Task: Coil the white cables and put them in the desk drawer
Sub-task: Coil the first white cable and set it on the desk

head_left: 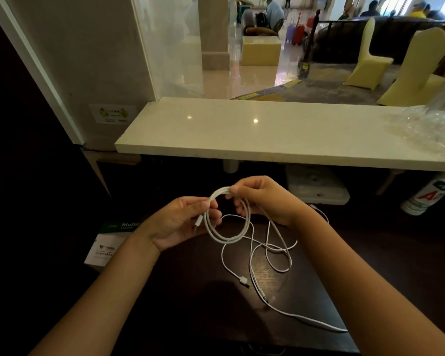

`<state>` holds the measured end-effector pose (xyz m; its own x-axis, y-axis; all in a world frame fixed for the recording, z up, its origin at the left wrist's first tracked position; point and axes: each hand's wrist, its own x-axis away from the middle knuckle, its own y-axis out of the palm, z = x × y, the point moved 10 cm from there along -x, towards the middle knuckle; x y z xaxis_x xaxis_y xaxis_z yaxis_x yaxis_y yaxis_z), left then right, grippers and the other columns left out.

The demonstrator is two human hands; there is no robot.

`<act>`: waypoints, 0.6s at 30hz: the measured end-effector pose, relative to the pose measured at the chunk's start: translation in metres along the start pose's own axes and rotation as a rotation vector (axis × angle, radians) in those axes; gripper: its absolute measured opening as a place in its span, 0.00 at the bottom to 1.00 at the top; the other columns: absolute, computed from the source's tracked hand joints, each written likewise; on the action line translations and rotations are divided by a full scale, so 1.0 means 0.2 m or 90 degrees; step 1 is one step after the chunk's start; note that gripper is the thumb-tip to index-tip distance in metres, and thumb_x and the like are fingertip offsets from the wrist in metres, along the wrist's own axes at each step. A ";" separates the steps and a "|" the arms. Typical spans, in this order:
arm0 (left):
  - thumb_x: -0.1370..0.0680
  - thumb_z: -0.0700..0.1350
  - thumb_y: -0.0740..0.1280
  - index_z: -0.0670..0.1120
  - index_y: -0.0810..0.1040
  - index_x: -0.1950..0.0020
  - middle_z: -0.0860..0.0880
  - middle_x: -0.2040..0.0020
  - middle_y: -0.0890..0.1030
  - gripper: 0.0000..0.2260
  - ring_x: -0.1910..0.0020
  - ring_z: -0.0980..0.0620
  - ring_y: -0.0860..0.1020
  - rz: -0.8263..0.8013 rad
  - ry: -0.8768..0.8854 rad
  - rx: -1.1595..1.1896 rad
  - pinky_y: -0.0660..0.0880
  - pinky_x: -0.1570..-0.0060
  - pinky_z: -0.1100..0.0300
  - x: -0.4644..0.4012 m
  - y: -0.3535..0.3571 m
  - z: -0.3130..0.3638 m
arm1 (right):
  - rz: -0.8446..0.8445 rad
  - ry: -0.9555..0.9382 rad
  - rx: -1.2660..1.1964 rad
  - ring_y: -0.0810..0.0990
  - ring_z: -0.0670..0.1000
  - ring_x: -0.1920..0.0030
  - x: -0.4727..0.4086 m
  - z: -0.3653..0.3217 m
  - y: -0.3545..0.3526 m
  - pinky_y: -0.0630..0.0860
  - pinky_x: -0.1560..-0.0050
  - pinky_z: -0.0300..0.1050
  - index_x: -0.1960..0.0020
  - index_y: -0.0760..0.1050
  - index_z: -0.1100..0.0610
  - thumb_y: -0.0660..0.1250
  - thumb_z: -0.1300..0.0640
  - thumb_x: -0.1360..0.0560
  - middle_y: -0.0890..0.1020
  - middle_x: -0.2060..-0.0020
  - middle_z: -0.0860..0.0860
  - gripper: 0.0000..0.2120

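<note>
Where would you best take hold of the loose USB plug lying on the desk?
Pinch the USB plug by its flat body, coming from above. It lies flat on the dark desk with its cable end free, clear of the tangled loops beyond it.

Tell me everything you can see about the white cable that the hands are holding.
The white cable is thin and looks braided. Part of it is wound into a few round loops held above the dark desk. The left hand grips the loops at their left side, and the right hand pinches them at the top. The rest lies loose and tangled on the desk, where a USB plug also rests.
</note>
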<state>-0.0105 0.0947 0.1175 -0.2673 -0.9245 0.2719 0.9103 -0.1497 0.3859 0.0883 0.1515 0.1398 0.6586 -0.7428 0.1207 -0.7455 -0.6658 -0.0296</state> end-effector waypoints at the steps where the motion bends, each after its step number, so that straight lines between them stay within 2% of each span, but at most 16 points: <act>1: 0.43 0.48 0.79 0.45 0.84 0.64 0.49 0.71 0.82 0.12 0.69 0.55 0.82 -0.002 0.017 0.059 0.79 0.66 0.63 -0.01 0.00 0.00 | 0.001 0.018 -0.070 0.79 0.47 0.69 0.00 0.03 0.00 0.78 0.64 0.37 0.56 0.79 0.60 0.60 0.59 0.22 0.79 0.70 0.51 0.10; 3: 0.50 0.50 0.83 0.46 0.84 0.65 0.51 0.73 0.81 0.19 0.72 0.58 0.80 0.004 0.053 0.163 0.79 0.68 0.64 -0.02 -0.01 -0.01 | 0.002 0.040 -0.161 0.81 0.48 0.69 0.01 0.09 -0.01 0.80 0.64 0.38 0.54 0.78 0.60 0.57 0.59 0.21 0.82 0.69 0.51 0.12; 5: 0.52 0.48 0.84 0.46 0.83 0.65 0.52 0.74 0.79 0.20 0.73 0.59 0.79 0.014 0.079 0.253 0.78 0.69 0.65 -0.04 -0.03 -0.01 | 0.009 0.051 -0.170 0.82 0.47 0.69 0.02 0.14 -0.01 0.80 0.67 0.38 0.52 0.77 0.60 0.56 0.59 0.21 0.83 0.68 0.51 0.12; 10: 0.53 0.43 0.84 0.43 0.83 0.65 0.51 0.74 0.78 0.20 0.74 0.59 0.78 0.023 0.126 0.406 0.78 0.69 0.66 -0.06 -0.06 0.01 | 0.156 0.040 -0.070 0.77 0.46 0.75 0.02 0.27 -0.05 0.77 0.72 0.36 0.59 0.77 0.57 0.55 0.59 0.20 0.74 0.74 0.52 0.14; 14: 0.49 0.41 0.83 0.44 0.83 0.62 0.53 0.73 0.79 0.19 0.72 0.61 0.78 0.016 0.190 0.432 0.79 0.66 0.66 -0.05 -0.13 0.11 | 0.202 0.057 0.037 0.75 0.44 0.74 0.04 0.39 -0.02 0.77 0.67 0.36 0.54 0.77 0.60 0.54 0.61 0.20 0.71 0.72 0.53 0.13; 16: 0.47 0.42 0.82 0.44 0.83 0.61 0.53 0.72 0.79 0.18 0.71 0.61 0.79 0.001 0.206 0.427 0.79 0.65 0.66 -0.04 -0.15 0.15 | 0.221 0.094 0.157 0.78 0.46 0.73 0.06 0.45 -0.01 0.78 0.63 0.44 0.50 0.77 0.62 0.54 0.60 0.20 0.73 0.71 0.53 0.13; 18: 0.44 0.44 0.81 0.45 0.83 0.60 0.53 0.71 0.79 0.15 0.70 0.60 0.79 0.019 0.215 0.388 0.79 0.65 0.66 -0.02 -0.17 0.18 | 0.175 0.111 0.411 0.81 0.58 0.60 0.07 0.44 0.05 0.78 0.53 0.53 0.48 0.74 0.62 0.55 0.59 0.21 0.78 0.63 0.58 0.11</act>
<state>-0.0519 0.1169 0.1339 -0.0415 -0.9984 0.0391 0.5500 0.0098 0.8351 0.0992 0.1289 0.0547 0.3895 -0.9034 0.1795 -0.6371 -0.4050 -0.6558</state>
